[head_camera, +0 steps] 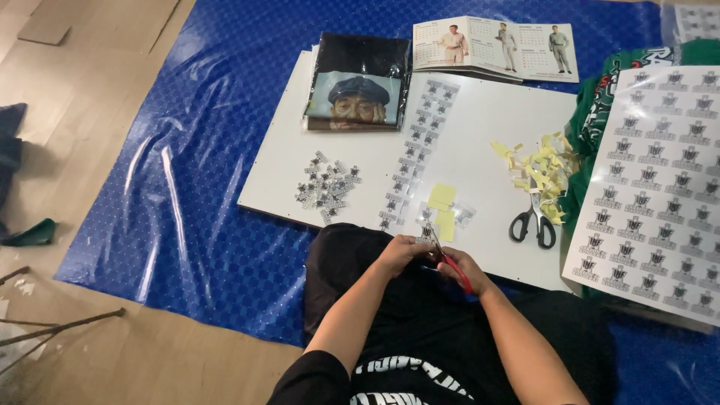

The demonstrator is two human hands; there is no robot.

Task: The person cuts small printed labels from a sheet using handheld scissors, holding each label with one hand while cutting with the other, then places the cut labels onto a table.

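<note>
Left hand point(401, 253) pinches a small printed sticker point(426, 232), right hand point(461, 271) grips red-handled scissors point(450, 264) touching it, blades pointing toward 11 o'clock, above the white surface point(480, 127).

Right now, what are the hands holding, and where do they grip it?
The right hand holds red-handled scissors by the handles. The left hand pinches a small sticker piece by its lower edge.

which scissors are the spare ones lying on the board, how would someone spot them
Find the white board lying on the blue sheet. Near its right front corner, just below the heap of yellow paper scraps, lie the black-handled scissors. Nobody holds them, unlike the red-handled pair in the right hand.
</note>
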